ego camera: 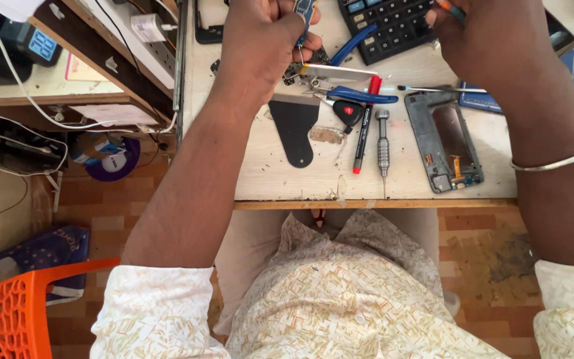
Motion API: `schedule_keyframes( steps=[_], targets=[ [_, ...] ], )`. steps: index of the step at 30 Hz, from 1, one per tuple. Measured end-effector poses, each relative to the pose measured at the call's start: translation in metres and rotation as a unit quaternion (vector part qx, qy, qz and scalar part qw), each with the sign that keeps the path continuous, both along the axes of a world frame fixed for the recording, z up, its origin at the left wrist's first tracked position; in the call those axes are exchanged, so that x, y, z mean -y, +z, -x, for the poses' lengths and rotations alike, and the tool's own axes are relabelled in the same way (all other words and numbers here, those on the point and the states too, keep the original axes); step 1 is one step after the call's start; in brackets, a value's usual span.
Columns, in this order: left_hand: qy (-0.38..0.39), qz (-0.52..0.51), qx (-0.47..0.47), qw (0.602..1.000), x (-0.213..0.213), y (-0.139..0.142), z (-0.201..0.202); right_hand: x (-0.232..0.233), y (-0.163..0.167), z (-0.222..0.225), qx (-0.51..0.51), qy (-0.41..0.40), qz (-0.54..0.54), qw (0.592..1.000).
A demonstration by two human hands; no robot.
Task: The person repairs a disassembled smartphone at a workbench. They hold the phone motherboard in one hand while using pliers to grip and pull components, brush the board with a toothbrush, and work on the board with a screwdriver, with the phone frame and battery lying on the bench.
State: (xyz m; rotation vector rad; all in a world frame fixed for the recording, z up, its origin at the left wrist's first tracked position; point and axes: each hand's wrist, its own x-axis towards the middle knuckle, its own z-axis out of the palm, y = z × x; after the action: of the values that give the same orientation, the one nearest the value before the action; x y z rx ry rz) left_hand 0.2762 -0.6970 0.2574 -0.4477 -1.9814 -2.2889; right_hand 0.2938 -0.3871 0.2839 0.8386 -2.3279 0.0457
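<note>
My left hand point(264, 40) is closed around a small blue circuit part point(305, 12) near the top edge of the head view. My right hand point(483, 33) pinches a thin tool with an orange and teal handle point(452, 9) over a black calculator point(390, 23). Below them on the pale worktable point(280, 179) lie an opened phone frame point(445, 141), a metal screwdriver point(382, 143), a red and black pen point(364, 126), blue-handled pliers point(357, 95), a black triangular pry card point(295, 129) and a white strip point(337, 72).
A shelf with a power strip point(151, 30) and white cables stands left of the table. An orange plastic chair point(14, 312) is at the lower left. A purple tape roll point(114, 159) and a dark bag point(48, 249) lie on the tiled floor.
</note>
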Motion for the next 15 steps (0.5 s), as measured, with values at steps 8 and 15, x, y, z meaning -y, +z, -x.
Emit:
schedule_keyframes(
  steps=[8, 15],
  targets=[
    [0.032, -0.02, -0.001, 0.999, 0.0, 0.0, 0.002, 0.032, 0.021, -0.014, 0.167, 0.081, 0.048, 0.981],
    [0.061, -0.086, -0.023, 0.994, 0.008, -0.004, 0.005, 0.059, 0.029, -0.032, 0.394, 0.084, 0.012, 0.915]
  ],
)
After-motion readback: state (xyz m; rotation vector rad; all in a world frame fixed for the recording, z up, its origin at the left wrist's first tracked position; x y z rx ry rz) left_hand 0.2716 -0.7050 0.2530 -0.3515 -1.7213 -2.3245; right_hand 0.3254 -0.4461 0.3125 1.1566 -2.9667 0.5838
